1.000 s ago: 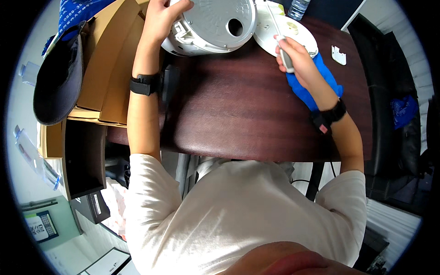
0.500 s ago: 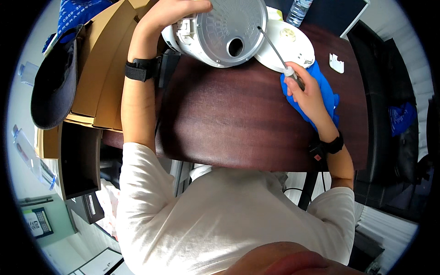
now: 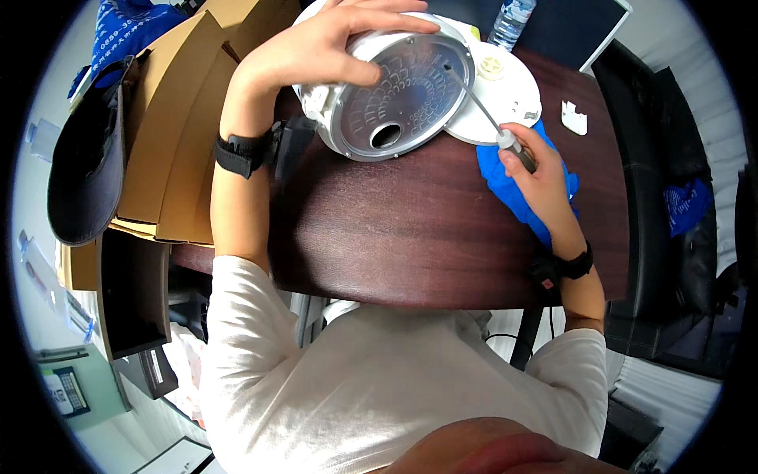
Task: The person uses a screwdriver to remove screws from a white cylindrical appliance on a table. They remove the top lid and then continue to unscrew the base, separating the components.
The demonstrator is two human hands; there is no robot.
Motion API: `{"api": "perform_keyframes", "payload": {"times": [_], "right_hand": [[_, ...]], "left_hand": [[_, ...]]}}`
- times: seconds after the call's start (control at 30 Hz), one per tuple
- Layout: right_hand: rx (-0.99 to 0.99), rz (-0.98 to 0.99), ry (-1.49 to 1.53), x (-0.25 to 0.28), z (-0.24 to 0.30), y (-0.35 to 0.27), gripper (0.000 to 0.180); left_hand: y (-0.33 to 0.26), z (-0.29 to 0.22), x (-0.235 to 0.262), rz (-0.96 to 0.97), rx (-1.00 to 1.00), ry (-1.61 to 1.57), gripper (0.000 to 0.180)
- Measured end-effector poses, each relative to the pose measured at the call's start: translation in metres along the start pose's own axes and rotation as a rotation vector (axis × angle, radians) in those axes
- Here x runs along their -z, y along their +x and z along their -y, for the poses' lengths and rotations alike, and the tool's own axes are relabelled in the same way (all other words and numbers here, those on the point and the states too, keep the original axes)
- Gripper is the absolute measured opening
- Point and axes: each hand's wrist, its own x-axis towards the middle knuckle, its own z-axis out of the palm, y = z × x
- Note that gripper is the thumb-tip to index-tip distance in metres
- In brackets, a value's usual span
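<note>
A white, drum-shaped appliance [image 3: 325, 118] stands tilted on the table, its round grey ribbed face [image 3: 418, 87] turned toward me. That face has an oval hole low down and small screws along its rim. My left hand [image 3: 324, 49] grips the appliance's upper left, thumb on the grey face and fingers spread over the top edge. My right hand [image 3: 543, 167] is closed round the handle of a screwdriver [image 3: 482, 107]. The screwdriver's tip meets the right edge of the grey face; whether it sits in a screw is too small to tell.
Beside the appliance lies a round white cover [image 3: 513, 91], with a blue cloth [image 3: 509, 193] under my right hand. A small white plastic piece [image 3: 574, 118] is farther right. A water bottle [image 3: 512, 24] stands behind. Cardboard boxes [image 3: 170, 134] and a dark cap [image 3: 87, 158] crowd the left.
The appliance has shifted nearer and its face tilts more upward. My left hand has come down with it, thumb now on the face. The screwdriver has moved slightly nearer too.
</note>
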Motion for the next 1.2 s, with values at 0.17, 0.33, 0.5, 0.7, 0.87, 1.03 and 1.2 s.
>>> {"api": "perform_keyframes", "payload": {"times": [0.17, 0.33, 0.5, 0.7, 0.87, 1.03, 1.2], "right_hand": [[0.071, -0.025, -0.131, 0.008, 0.022, -0.002, 0.031], [0.169, -0.020, -0.263, 0.008, 0.039, -0.008, 0.032], [0.146, 0.002, -0.331, 0.009, 0.054, -0.015, 0.030], [0.154, 0.034, -0.381, 0.011, 0.070, -0.016, 0.028], [0.221, -0.002, -0.371, 0.016, 0.068, -0.010, 0.029], [0.240, -0.008, -0.378, 0.014, 0.071, -0.013, 0.028], [0.275, -0.032, -0.390, 0.010, 0.069, -0.012, 0.029]], "left_hand": [[-0.006, -0.022, -0.010, -0.019, 0.034, 0.060, 0.082], [-0.018, -0.027, -0.014, -0.100, 0.133, 0.310, 0.076], [-0.025, -0.034, -0.025, -0.194, 0.197, 0.267, 0.069], [-0.018, -0.070, -0.026, -0.224, 0.354, 0.243, 0.064], [-0.021, -0.055, -0.047, -0.331, 0.356, 0.384, 0.059], [-0.018, -0.060, -0.051, -0.335, 0.377, 0.429, 0.057], [-0.013, -0.082, -0.036, -0.249, 0.465, 0.282, 0.063]]}}
